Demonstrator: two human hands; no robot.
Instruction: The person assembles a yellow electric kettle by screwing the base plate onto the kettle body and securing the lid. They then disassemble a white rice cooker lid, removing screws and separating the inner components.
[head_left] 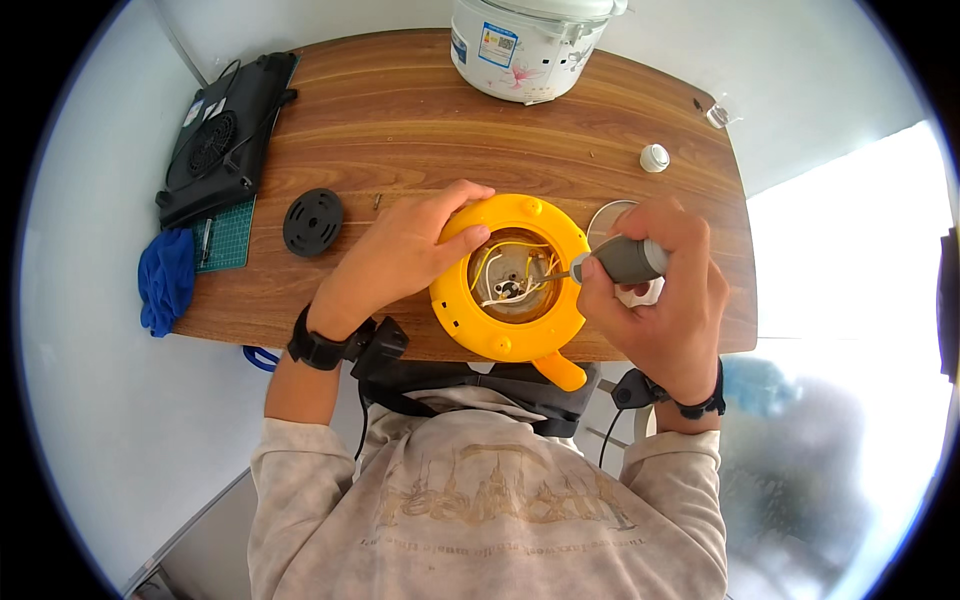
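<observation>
A yellow round appliance housing (562,220) with a stubby handle lies at the near middle of the table. Its central opening shows a metal base (512,262) with white and yellow wires and small terminals. My left hand (415,240) grips the housing's far-left rim, thumb on top and fingers over the outer side. My right hand (680,300) is closed around a grey screwdriver (630,261), whose shaft slants left into the opening. Whether its tip touches a screw is too small to tell. Partly hidden behind that hand are a round clear-looking disc (603,217) and a white piece.
A black slotted disc (313,222) lies left of the housing, a small screw (377,201) close by. Far left are a black fan-cooled device (228,140), a green cutting mat (232,235) and a blue cloth (166,280). A white rice cooker (525,60) and white cap (654,158) stand farther back.
</observation>
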